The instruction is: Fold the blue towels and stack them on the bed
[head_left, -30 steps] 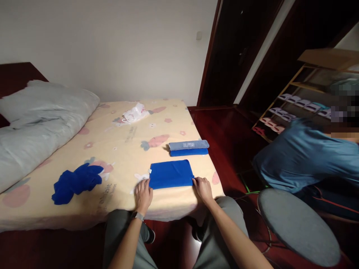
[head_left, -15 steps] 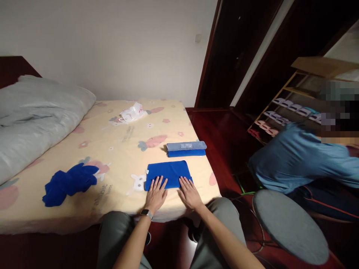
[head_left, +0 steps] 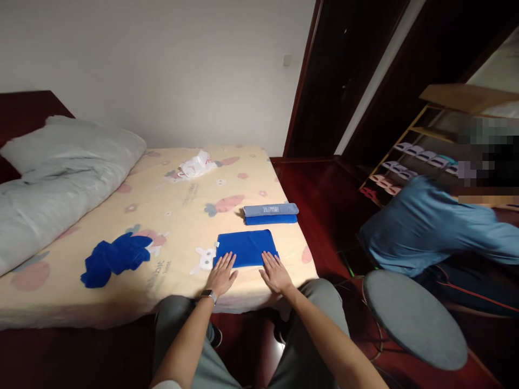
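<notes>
A folded blue cloth (head_left: 247, 246) lies flat near the front edge of the bed, a small white tag at its left side. My left hand (head_left: 221, 274) rests with fingers stretched on its near left corner. On the near right corner lies my right hand (head_left: 276, 271), its fingers also extended and flat. Just beyond is a folded or rolled grey-and-blue cloth (head_left: 271, 214) with white lettering on its grey part. Off to the left, a crumpled blue cloth (head_left: 117, 259) sits on the sheet.
The bed (head_left: 182, 216) has a patterned yellow sheet. A white plastic bag (head_left: 197, 164) and a grey quilt (head_left: 77, 178) lie on it. At right are a round grey stool (head_left: 416, 319), a person in a blue shirt (head_left: 421, 227) and a shoe rack (head_left: 417, 129) with slippers.
My left hand has shifted slightly left along the cloth's near edge, toward its corner. My right hand stays at the right corner. The camera view has turned slightly left.
</notes>
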The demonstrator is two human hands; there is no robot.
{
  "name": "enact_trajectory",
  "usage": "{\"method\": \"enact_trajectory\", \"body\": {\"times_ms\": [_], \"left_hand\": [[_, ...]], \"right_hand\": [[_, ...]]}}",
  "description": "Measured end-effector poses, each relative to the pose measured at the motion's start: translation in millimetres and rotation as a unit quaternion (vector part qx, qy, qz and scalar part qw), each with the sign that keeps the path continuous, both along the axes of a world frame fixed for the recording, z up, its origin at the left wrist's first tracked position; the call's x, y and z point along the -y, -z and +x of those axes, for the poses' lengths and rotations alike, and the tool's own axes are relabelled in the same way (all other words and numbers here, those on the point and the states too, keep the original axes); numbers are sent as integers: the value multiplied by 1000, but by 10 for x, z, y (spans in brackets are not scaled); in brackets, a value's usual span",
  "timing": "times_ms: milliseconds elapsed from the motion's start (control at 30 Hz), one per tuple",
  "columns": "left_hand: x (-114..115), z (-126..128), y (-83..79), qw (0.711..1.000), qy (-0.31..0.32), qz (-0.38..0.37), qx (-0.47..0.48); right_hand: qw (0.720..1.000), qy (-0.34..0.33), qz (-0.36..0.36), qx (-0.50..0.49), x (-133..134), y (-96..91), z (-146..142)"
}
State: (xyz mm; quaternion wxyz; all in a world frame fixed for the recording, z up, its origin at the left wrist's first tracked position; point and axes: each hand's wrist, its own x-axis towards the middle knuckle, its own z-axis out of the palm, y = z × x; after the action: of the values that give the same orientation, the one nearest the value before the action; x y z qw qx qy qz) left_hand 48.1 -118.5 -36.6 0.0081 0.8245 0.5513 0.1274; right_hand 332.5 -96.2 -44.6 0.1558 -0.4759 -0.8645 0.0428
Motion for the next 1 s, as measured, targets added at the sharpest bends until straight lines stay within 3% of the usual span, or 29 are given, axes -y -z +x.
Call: {"method": "enact_trajectory", "body": {"times_ms": [233,400,533,600,700,833,1000], "left_hand": [[-76,-51,63,999,4,-51,-9],[-113,-57,-122,995,15,-93,-23],[-49,155,-282,999,37,-12,-30],[-6,297,-260,998,52,24,-33],[15,394,-117,997,53,29,-37],[-21,220,10,998,64,-13,-26],[-44,-193,-58,995,70,-73,-5]], "right_hand": [[997,-1,-75,22,-49,-100,8],[989,10,-145,34,-68,-287,-18],[999,3,-54,5,21,-399,-264],[999,-27,-17,-11,67,-377,-433],[998,-52,-17,-16,82,-244,-584],[997,-79,-14,-11,22,-91,-473],[996,-90,-20,5,-116,-141,-70]]}}
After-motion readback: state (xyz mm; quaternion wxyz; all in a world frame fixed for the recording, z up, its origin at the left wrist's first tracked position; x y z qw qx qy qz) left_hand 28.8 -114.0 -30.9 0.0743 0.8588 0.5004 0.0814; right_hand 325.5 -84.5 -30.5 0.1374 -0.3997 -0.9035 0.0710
